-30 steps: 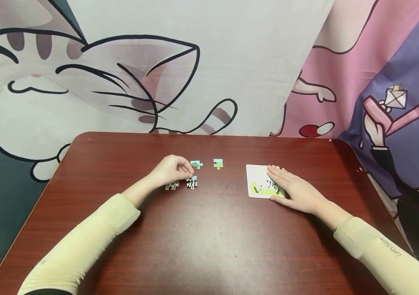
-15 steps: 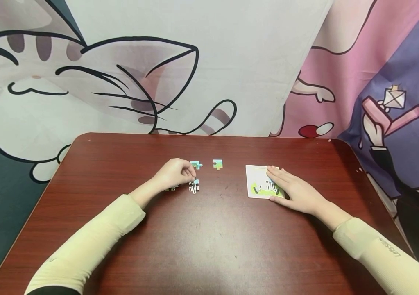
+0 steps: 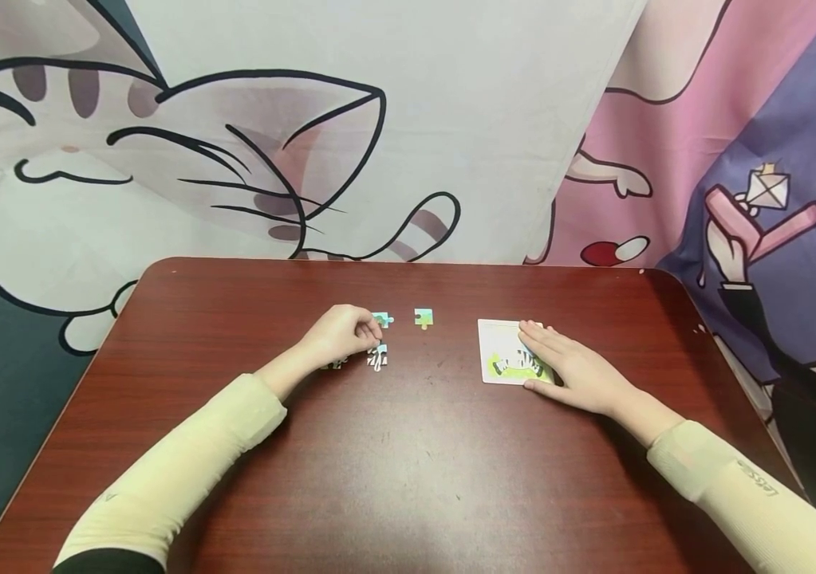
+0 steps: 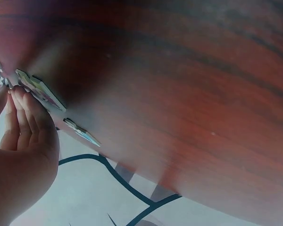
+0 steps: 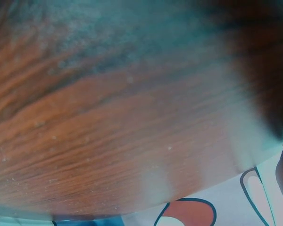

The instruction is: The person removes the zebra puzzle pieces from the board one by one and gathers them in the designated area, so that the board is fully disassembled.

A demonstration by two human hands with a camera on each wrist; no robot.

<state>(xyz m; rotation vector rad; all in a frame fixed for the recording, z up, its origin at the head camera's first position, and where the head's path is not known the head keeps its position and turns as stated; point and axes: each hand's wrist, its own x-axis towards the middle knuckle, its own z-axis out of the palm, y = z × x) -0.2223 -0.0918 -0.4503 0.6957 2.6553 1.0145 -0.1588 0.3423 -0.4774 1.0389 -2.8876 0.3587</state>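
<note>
In the head view my left hand (image 3: pixel 341 332) pinches the top edge of a jigsaw puzzle piece (image 3: pixel 377 359) with black and white stripes. The left wrist view has the thumb and fingertips meeting at this striped piece, which is partly cut off by the frame. Another striped piece (image 3: pixel 338 364) lies half hidden beneath the hand. Just beyond the fingers is a blue and green puzzle piece (image 3: pixel 383 320). My right hand (image 3: pixel 580 373) rests flat, fingers straight, on the right part of a white-bordered zebra picture card (image 3: pixel 491 344), covering some of it.
A further blue and green puzzle piece (image 3: pixel 423 317) lies between the hands, towards the far side. Everything sits on a reddish-brown wooden table (image 3: pixel 408 478) with rounded far corners. Behind its far edge hangs a cartoon-printed cloth (image 3: pixel 494 143).
My left hand has shifted slightly right, and the striped piece it pinches has moved a little right and nearer. The right hand and the card stay in place.
</note>
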